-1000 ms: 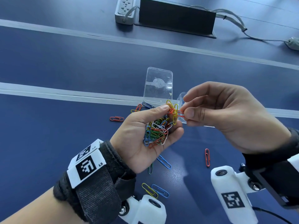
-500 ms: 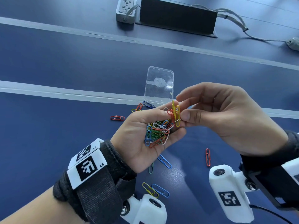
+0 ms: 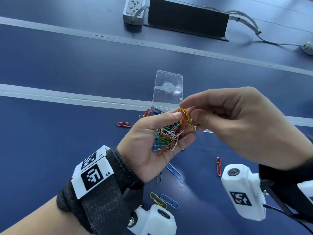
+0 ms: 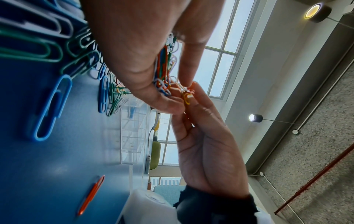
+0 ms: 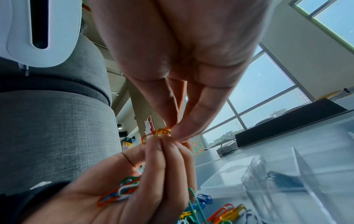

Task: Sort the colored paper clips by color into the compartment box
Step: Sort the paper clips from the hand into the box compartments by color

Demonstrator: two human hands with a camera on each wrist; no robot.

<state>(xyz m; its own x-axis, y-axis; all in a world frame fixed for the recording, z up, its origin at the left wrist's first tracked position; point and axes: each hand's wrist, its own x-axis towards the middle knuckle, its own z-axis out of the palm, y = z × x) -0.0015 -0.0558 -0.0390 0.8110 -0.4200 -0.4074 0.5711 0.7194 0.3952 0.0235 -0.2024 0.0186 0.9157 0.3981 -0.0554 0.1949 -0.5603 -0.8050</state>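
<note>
My left hand [image 3: 183,125] cups a heap of mixed colored paper clips [image 3: 166,139] in its palm, with the thumb curled over the heap. My right hand [image 3: 188,110] pinches a small tangle of yellow and orange clips [image 3: 185,116] at the top of that heap, right against my left thumb. The same tangle [image 5: 162,132] shows between both hands' fingertips in the right wrist view. The clear compartment box [image 4: 132,136] stands on the table behind my hands and is hidden by my right hand in the head view. Its clear lid [image 3: 167,89] lies flat further back.
Loose clips lie on the blue table: a red one [image 3: 124,124] at left, a red one [image 3: 218,166] at right, a blue one [image 3: 173,170] under my left hand, a yellow one [image 3: 158,200] near the front. A power strip [image 3: 133,10] and black panel [image 3: 186,17] sit far back.
My right hand has shifted left and now covers the box corner. The yellow and orange tangle has turned upright and risen slightly between both hands' fingertips. My left hand has hardly moved.
</note>
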